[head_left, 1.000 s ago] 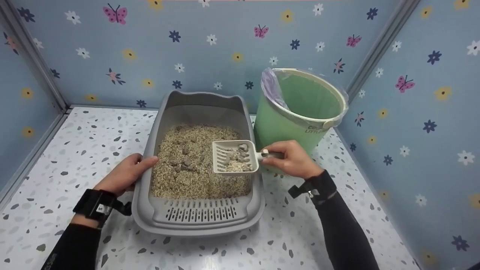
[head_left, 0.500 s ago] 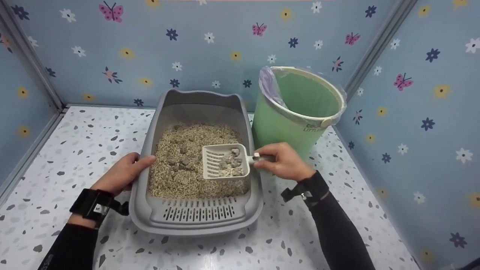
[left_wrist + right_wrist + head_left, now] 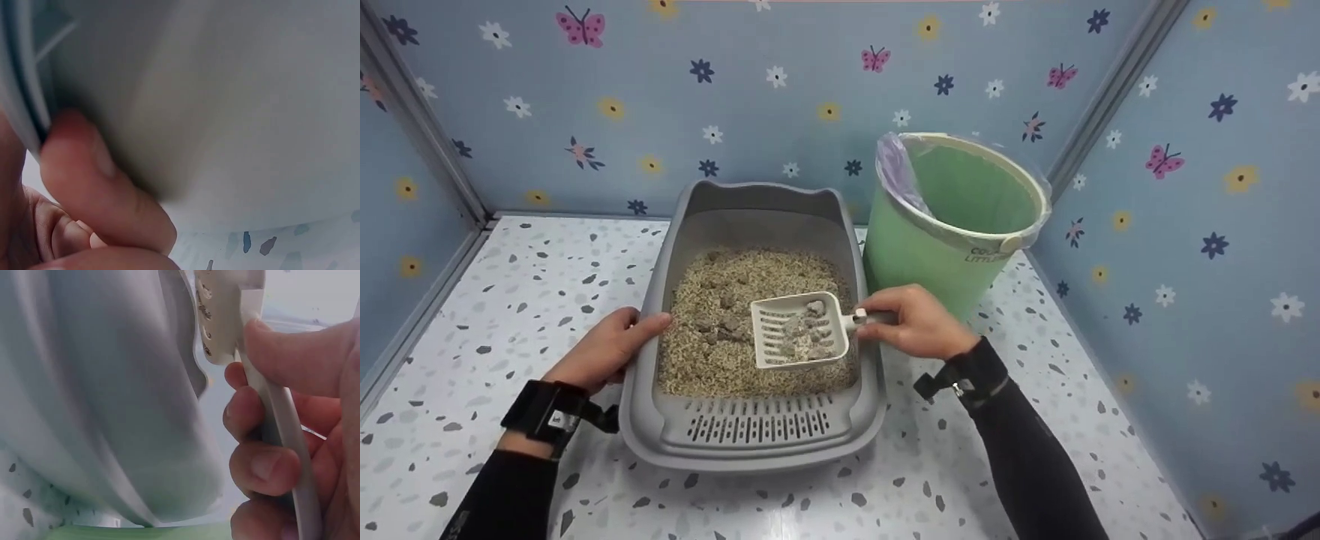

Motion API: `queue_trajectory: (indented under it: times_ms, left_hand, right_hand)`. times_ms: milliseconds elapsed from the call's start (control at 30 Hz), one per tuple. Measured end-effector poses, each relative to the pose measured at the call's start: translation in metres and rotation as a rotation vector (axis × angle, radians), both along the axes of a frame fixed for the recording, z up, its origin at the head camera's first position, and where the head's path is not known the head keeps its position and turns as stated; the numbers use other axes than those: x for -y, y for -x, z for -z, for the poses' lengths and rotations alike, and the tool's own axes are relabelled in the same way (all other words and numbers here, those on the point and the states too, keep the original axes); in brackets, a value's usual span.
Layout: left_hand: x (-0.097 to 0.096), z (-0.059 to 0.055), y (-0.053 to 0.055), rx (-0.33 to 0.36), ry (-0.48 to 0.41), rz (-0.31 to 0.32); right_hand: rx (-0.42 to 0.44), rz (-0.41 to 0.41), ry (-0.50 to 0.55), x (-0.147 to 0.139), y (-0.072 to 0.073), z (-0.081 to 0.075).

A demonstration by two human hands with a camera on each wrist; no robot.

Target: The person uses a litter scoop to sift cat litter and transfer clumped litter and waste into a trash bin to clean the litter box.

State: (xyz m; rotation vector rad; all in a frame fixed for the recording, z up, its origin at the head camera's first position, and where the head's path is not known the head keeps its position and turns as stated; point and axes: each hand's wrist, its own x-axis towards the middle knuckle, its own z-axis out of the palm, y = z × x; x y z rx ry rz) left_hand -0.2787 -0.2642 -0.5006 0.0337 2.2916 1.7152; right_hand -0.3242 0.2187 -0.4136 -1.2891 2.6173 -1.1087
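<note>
My right hand [image 3: 919, 324] grips the grey handle of a white slotted litter scoop [image 3: 765, 337], which hangs over the right half of the litter. Several greyish clumps [image 3: 808, 330] lie in the scoop. In the right wrist view, the fingers [image 3: 264, 467] wrap the handle with the thumb along its top. My left hand [image 3: 607, 346] holds the left rim of the grey litter box [image 3: 639, 420], thumb over the edge. Seen from the left wrist, curled fingers [image 3: 101, 185] press up under that rim. Darker clumps [image 3: 724, 330] sit in the tan litter [image 3: 712, 375] left of the scoop.
A green bin [image 3: 922, 255] with a clear purplish liner [image 3: 901, 176] stands close behind the box on the right. Flowered blue panels [image 3: 780, 45] enclose the back and sides. The speckled white floor [image 3: 547, 277] runs around the box.
My right hand has carried the scoop left from the box's right edge, slightly lower in view, and its front end now tilts differently. The left hand stays on the rim.
</note>
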Motion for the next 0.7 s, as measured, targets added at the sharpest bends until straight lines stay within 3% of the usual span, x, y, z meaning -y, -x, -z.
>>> queue_trajectory:
  times_ms: [167, 333, 500, 700]
  left_hand:
    - [0.001, 0.001, 0.000, 0.011, -0.001, -0.007]
    - [0.002, 0.002, 0.001, 0.004, -0.002, -0.009]
    - [0.000, 0.001, 0.000, 0.008, -0.002, -0.003]
    - [-0.001, 0.001, 0.000, 0.002, -0.011, -0.005]
  right_hand:
    - [0.016, 0.058, 0.007, -0.005, -0.002, -0.003]
    - [0.001, 0.006, -0.052, 0.005, 0.000, -0.003]
    - [0.001, 0.068, 0.036, -0.008, 0.000, 0.001]
    - [0.009, -0.013, 0.012, 0.007, -0.002, 0.001]
